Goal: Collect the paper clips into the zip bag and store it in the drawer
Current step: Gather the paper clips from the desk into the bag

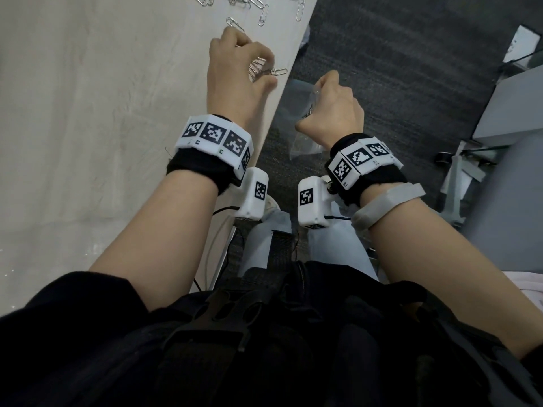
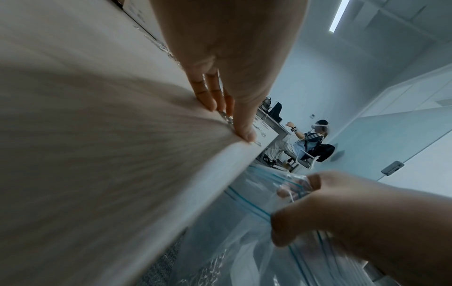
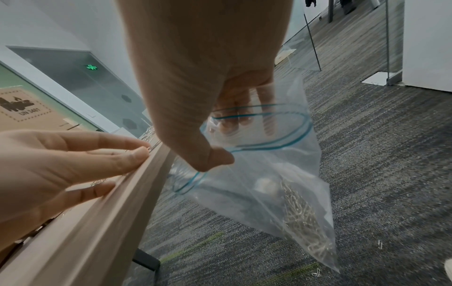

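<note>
My left hand (image 1: pixel 264 69) is cupped over a small cluster of paper clips (image 1: pixel 280 71) at the right edge of the pale wooden table (image 1: pixel 88 113). Its fingers (image 2: pixel 210 100) and thumb press on the tabletop around the clips at the rim. My right hand (image 1: pixel 326 95) holds a clear zip bag (image 3: pixel 269 183) with a blue seal just below that edge. It pinches the rim with thumb (image 3: pixel 210 156) and fingers, and the mouth gapes open. A heap of clips (image 3: pixel 300 218) lies in the bag's bottom corner. Several more loose clips (image 1: pixel 235 1) lie scattered farther along the table.
Grey carpet (image 1: pixel 396 69) lies under the bag, with stray clips (image 3: pixel 379 244) dropped on it. A cardboard box (image 3: pixel 22 112) stands on the table beyond my left hand. Another person (image 2: pixel 310 139) sits at a far desk. Glass partitions (image 3: pixel 300 50) stand to the right.
</note>
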A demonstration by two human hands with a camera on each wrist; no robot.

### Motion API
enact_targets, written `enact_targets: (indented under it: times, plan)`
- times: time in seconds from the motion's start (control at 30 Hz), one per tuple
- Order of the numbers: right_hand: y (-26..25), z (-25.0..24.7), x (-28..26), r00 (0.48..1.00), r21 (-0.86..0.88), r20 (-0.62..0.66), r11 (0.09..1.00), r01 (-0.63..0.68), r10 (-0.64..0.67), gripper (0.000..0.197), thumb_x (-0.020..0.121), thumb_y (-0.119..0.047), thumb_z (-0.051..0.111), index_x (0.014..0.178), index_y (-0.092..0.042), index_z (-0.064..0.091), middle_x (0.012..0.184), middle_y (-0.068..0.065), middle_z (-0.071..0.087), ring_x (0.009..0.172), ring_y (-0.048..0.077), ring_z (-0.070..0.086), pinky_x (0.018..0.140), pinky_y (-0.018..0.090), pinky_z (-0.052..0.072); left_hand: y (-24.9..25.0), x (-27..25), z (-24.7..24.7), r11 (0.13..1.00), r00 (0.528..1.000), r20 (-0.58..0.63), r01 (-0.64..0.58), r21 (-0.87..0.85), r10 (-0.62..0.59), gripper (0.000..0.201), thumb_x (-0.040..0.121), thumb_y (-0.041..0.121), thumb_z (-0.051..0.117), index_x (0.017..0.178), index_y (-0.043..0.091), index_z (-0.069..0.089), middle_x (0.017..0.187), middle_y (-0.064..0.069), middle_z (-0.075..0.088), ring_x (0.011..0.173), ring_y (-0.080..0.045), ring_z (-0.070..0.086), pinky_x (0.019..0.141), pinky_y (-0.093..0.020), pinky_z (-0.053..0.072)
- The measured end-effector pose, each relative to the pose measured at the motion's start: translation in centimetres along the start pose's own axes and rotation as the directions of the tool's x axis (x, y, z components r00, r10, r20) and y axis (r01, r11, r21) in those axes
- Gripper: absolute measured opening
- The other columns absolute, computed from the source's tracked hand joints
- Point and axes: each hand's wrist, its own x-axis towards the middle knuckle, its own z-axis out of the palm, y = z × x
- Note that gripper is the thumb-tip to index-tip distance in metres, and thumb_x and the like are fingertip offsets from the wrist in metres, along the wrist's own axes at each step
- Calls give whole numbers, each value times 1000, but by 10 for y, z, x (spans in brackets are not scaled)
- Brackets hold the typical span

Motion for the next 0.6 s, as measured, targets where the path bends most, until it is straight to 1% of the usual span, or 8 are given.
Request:
enact_targets:
  times: [0.1, 0.2, 0.23, 0.3, 0.4, 0.5, 0.57, 0.6]
  plan:
    - [-2, -2, 4, 1000, 8, -1, 1000, -2, 2, 54, 76, -18, 70, 122, -11, 42, 117, 11, 62, 107, 34, 61, 77, 34, 42, 2, 1, 4, 998, 1000, 10, -28, -52, 29, 16, 73, 18, 69, 88, 20, 72, 94, 6, 45, 91, -10, 43, 78, -19, 39]
    - [-4, -2, 5, 1000, 8, 0, 1000, 0, 0, 53, 76, -17, 69, 121, -11, 42, 115, 11, 62, 107, 33, 61, 76, 33, 41, 8, -1, 10, 996, 998, 20, -55, -63, 57, 14, 71, 17, 71, 85, 19, 73, 90, 6, 49, 87, -10, 46, 74, -20, 38]
    - [-4, -2, 5, 1000, 5, 3, 1000, 1, -1, 53, 76, -17, 69, 121, -11, 42, 116, 11, 62, 107, 34, 61, 77, 34, 42, 10, -2, 12, 996, 998, 30, -60, -71, 62, 14, 71, 16, 73, 84, 18, 73, 90, 3, 52, 85, -11, 47, 72, -19, 37]
    - [-4, -2, 4, 1000, 3, 6, 1000, 7, -7, 52, 76, -18, 67, 121, -11, 42, 116, 11, 62, 108, 34, 61, 80, 36, 44, 13, -4, 17, 992, 994, 64, -85, -91, 91, 13, 69, 14, 75, 81, 14, 73, 92, -5, 59, 83, -19, 52, 70, -22, 39]
    - [-3, -2, 4, 1000, 4, 5, 1000, 19, -19, 51, 78, -21, 66, 121, -11, 42, 116, 11, 62, 106, 34, 61, 79, 36, 44, 19, -6, 22, 984, 974, 134, -178, -34, 181, 11, 71, 12, 73, 80, 7, 73, 94, -10, 63, 90, -27, 55, 72, -31, 45]
    - [-2, -3, 5, 1000, 7, 10, 1000, 19, -19, 51, 78, -20, 66, 122, -10, 42, 116, 11, 62, 106, 33, 62, 81, 37, 46, 24, -7, 25, 972, 956, 191, -233, 24, 225, 13, 72, 9, 69, 83, 4, 71, 97, -13, 65, 94, -31, 56, 76, -37, 44]
    - [-2, -3, 5, 1000, 8, 13, 1000, 19, -19, 51, 78, -20, 65, 122, -10, 42, 116, 11, 62, 106, 34, 62, 81, 37, 46, 26, -8, 26, 971, 953, 191, -240, -12, 237, 15, 71, 5, 63, 84, 3, 70, 96, -14, 65, 91, -31, 59, 77, -42, 48]
    - [-1, -3, 5, 1000, 6, 12, 1000, 19, -20, 50, 78, -19, 65, 122, -10, 42, 115, 11, 63, 106, 34, 62, 79, 37, 45, 26, -8, 25, 971, 957, 164, -232, -57, 238, 18, 69, 2, 59, 83, 4, 70, 93, -14, 65, 88, -29, 60, 76, -43, 50]
